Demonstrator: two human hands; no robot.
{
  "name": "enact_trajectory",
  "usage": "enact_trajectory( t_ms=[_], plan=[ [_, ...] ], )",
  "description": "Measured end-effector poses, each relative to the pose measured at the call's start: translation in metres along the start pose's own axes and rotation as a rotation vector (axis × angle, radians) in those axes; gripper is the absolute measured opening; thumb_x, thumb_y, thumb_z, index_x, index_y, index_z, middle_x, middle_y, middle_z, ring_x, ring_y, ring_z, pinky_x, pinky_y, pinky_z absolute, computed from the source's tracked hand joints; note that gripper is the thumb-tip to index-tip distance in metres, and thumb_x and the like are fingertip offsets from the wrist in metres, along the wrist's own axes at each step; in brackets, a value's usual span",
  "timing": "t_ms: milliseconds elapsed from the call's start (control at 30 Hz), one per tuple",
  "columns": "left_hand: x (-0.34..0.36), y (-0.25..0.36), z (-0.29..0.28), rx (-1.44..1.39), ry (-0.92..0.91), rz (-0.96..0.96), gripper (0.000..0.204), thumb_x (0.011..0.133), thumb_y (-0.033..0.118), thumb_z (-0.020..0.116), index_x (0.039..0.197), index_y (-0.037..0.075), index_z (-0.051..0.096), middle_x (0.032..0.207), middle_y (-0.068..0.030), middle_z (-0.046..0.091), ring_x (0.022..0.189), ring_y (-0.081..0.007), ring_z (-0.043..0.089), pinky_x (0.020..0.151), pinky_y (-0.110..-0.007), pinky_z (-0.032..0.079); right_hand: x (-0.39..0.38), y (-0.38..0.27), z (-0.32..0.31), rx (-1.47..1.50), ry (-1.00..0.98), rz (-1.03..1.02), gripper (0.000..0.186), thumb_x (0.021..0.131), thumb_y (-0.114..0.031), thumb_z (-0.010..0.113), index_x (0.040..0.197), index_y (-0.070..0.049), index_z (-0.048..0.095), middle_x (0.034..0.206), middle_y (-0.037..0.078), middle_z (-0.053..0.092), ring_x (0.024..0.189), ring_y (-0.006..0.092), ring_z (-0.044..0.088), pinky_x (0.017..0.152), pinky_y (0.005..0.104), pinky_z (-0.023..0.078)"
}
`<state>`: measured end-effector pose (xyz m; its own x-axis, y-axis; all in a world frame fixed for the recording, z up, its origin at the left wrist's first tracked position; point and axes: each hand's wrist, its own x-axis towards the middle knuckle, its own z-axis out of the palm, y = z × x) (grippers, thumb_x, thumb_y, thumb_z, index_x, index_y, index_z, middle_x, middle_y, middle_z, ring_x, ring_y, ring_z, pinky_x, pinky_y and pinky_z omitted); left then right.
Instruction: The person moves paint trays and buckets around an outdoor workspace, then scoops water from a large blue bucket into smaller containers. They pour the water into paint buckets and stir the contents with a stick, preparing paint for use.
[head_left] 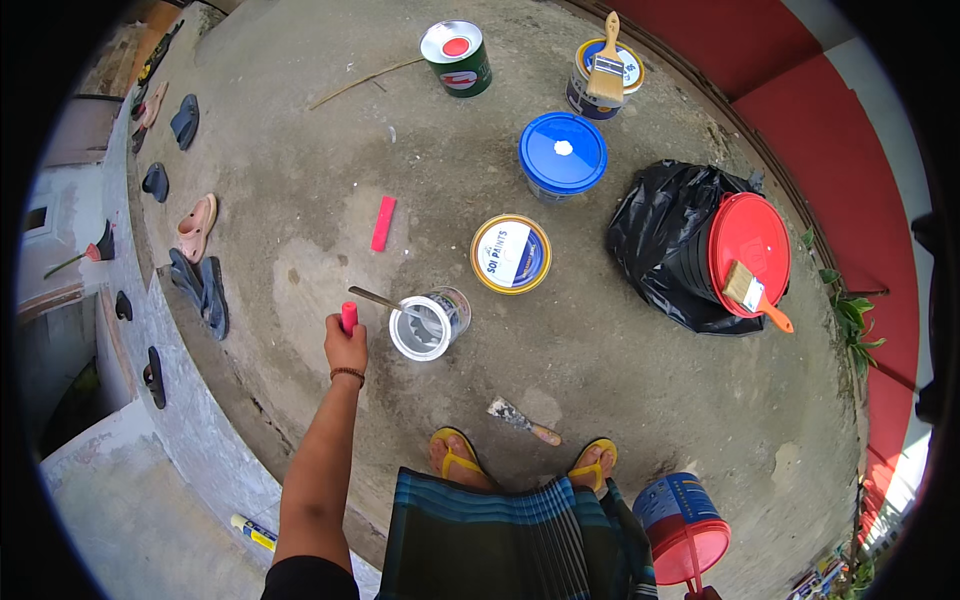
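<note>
My left hand (347, 350), a bracelet at its wrist, is closed around a short pinkish-red stick (349, 318) whose end pokes up past the fingers. Just right of it stands an opened metal paint can (421, 332) with a pale grey inside. A long metal handle (374, 297) leans out over the can's rim; its lower end goes down inside. At the lower right edge only a sliver of my right hand (708, 593) shows, at the red handle of a blue bucket with a red top (690, 545). Most of its fingers are cut off.
A flat red strip (383, 223), a round paint lid (511, 254) and a scraper (525, 421) lie on concrete. Beyond stand a blue-lidded tub (563, 153), a green can (457, 60) and a brush-topped can (597, 102). Rightward, a black bag (665, 250) surrounds a red-lidded bucket (750, 235). Sandals (197, 228) line the left.
</note>
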<state>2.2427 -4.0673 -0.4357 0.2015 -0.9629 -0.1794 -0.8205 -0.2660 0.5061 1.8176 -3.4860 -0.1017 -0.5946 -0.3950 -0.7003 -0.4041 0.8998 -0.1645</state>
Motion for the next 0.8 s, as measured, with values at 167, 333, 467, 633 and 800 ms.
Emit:
enact_trajectory(
  t_ms=[167,333,467,633,800],
  plan=[
    [0.139,0.057,0.047,0.112,-0.170,0.234,0.030,0.078,0.024,0.068,0.092,0.000,0.058,0.087,-0.0222,0.062,0.083,-0.0369,0.060,0.076,-0.042,0.047,0.022,-0.037,-0.013,0.096,0.053,0.099,0.032,0.092,-0.016,0.062,0.069,-0.004,0.044,0.057,0.006,0.038,0.057,0.0139,0.034,0.049,0.0341,0.034],
    [0.147,0.053,0.070,0.308,-0.162,0.303,0.030,0.076,0.022,0.071,0.098,0.003,0.065,0.097,-0.0175,0.067,0.090,-0.0363,0.063,0.081,-0.042,0.050,0.030,-0.044,-0.017,0.009,0.095,0.235,0.022,0.077,-0.010,0.067,0.066,-0.001,0.050,0.052,0.014,0.052,0.046,0.0290,0.053,0.047,0.0391,0.041],
    [0.112,0.054,0.019,-0.037,0.099,0.132,0.026,0.079,0.019,0.071,0.097,0.002,0.065,0.086,-0.0097,0.069,0.071,-0.0232,0.063,0.071,-0.036,0.050,0.019,-0.041,-0.009,0.045,0.039,0.208,0.022,0.077,-0.011,0.067,0.067,-0.001,0.049,0.052,0.014,0.051,0.046,0.0295,0.053,0.047,0.0390,0.041],
    [-0.067,0.152,-0.085,-0.409,-0.285,0.005,0.018,0.083,0.006,0.070,0.097,0.005,0.059,0.075,0.0023,0.056,0.058,-0.0054,0.048,0.051,-0.022,0.041,-0.015,-0.031,-0.008,0.100,-0.026,0.207,0.017,0.077,-0.012,0.067,0.072,-0.002,0.054,0.057,0.014,0.057,0.052,0.0314,0.060,0.050,0.0384,0.046],
    [-0.197,0.310,0.017,-0.438,-1.055,-0.151,0.009,0.084,0.011,0.067,0.089,0.006,0.061,0.072,0.0004,0.059,0.059,-0.0081,0.055,0.049,-0.024,0.045,-0.059,-0.001,0.000,0.093,-0.187,0.260,0.018,0.078,-0.019,0.068,0.078,-0.004,0.059,0.065,0.014,0.063,0.063,0.0331,0.065,0.059,0.0410,0.051]
  ],
)
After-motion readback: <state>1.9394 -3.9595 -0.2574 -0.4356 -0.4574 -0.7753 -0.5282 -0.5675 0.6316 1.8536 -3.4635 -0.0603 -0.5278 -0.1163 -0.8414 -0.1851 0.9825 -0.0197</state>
